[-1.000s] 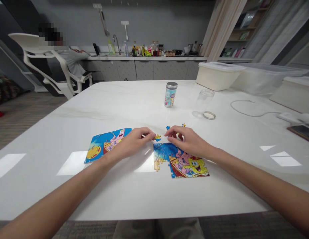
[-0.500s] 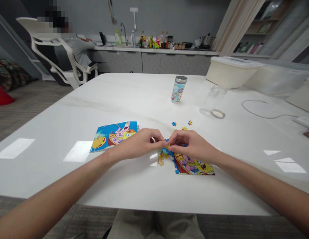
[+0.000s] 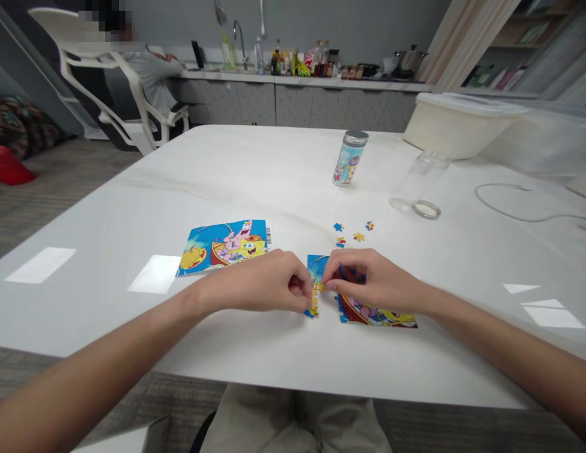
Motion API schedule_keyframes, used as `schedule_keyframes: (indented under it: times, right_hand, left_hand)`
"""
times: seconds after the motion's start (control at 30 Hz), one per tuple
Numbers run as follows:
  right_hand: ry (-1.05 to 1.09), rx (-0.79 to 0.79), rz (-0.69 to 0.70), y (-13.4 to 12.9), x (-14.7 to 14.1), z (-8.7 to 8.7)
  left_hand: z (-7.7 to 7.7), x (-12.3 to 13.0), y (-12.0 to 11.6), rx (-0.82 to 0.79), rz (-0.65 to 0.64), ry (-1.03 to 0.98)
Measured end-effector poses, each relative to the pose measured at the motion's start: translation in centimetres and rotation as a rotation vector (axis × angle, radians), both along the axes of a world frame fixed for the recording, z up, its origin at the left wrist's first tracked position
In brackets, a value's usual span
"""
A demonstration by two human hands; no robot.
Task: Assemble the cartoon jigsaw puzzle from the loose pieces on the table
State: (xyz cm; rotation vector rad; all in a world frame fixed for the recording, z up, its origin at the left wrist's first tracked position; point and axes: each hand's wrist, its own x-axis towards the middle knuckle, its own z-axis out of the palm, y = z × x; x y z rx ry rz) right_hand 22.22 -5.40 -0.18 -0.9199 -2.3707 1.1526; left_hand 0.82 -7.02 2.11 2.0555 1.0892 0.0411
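1. Two hands: left hand (image 3: 269, 288) and right hand (image 3: 368, 283), fingers curled, fingertips meeting; they pinch a small yellow piece (image 3: 318, 287) at the puzzle's left edge.
2. One flat cardboard puzzle (image 3: 375, 311), part-built, on the glossy white table (image 3: 274, 182).
3. Four loose pieces (image 3: 353, 231) just behind it.
4. One printed card (image 3: 224, 246), rectangular, left of the hands.
5. Two jars: one lidded tin (image 3: 349, 157), one clear jar (image 3: 418, 182) lying down.

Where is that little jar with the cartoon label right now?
In the head view, the cartoon jar stands upright on the white table, beyond the loose puzzle pieces and left of the clear jar lying on its side.
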Motion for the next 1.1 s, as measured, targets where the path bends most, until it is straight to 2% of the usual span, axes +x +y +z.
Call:
schedule_keyframes:
  times: [0.1,0.33,1.1]
  right_hand:
    - [-0.009,0.052,0.007,0.11,0.11,-0.07]
    - [-0.005,0.178,0.077,0.1,0.15,-0.31]
    - [-0.011,0.249,0.146,0.27,0.2,-0.32]
  left_hand:
    - [0.29,0.29,-0.68,0.016,0.05,0.041]
    - [0.63,0.35,-1.05,0.013,0.067,0.03]
    - [-0.25,0.34,-0.48,0.073,0.103,0.045]
